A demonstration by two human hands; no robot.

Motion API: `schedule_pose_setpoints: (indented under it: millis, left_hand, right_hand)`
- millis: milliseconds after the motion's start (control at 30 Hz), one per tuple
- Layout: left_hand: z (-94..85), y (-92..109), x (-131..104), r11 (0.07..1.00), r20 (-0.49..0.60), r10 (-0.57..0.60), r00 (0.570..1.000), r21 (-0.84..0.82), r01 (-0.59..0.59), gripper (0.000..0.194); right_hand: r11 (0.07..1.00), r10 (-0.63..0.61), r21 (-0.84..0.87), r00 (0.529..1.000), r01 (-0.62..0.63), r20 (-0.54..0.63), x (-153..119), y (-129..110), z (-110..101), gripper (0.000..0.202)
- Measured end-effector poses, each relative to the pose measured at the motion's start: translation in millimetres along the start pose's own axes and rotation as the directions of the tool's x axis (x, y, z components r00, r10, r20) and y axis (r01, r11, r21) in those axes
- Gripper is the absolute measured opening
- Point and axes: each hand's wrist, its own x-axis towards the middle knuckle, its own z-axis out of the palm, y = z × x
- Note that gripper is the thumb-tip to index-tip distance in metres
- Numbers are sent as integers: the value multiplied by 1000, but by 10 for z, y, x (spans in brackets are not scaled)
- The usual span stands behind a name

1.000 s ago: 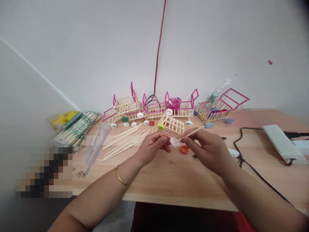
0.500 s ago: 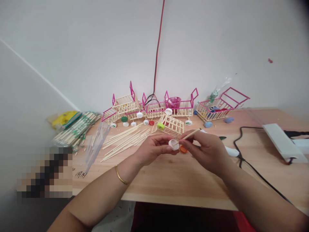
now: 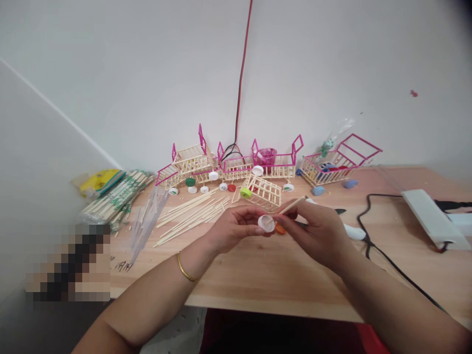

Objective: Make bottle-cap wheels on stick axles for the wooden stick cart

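Observation:
Between the thumb and fingers of my left hand (image 3: 236,227) is a white bottle cap (image 3: 266,223), its hollow side turned toward me. My right hand (image 3: 319,233) pinches a thin wooden stick (image 3: 293,205), whose lower end reaches into the cap. Just behind the fingers, an orange cap (image 3: 280,228) lies on the table, partly covered. A small stick-built frame (image 3: 263,191) with a lime-green cap (image 3: 245,192) rests beyond my hands.
Stick carts (image 3: 239,169) with pink edges and cap wheels line the wall. Loose sticks (image 3: 195,216) lie left of centre, beside clear plastic sleeves (image 3: 149,223) and bagged sticks (image 3: 120,196). To the right are a white-handled tool (image 3: 354,232), a black cable (image 3: 398,268) and a white power strip (image 3: 431,216).
The white cap has shifted very slightly and its hollow side shows a little more. Both hands otherwise keep their place and hold.

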Motion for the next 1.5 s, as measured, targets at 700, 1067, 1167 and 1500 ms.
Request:
schedule_pose_setpoints:
  millis: [700, 1067, 1167, 1500]
  left_hand:
    - [23, -2, -13, 999, 6, -37, 999, -14, 37, 34]
    - [12, -29, -11, 999, 20, -46, 999, -24, 47, 35]
    - [6, -23, -9, 999, 32, -30, 999, -30, 31, 35]
    - [-31, -34, 10, 999, -5, -43, 999, 26, 43, 39]
  right_hand:
    - [1000, 20, 9, 1000, -20, -20, -8, -5, 37, 23]
    - [1000, -30, -4, 999, 30, -45, 17, -17, 51, 22]
    - [999, -43, 10, 997, 44, -67, 13, -6, 52, 21]
    - [996, -86, -25, 996, 85, -36, 17, 9, 61, 17]
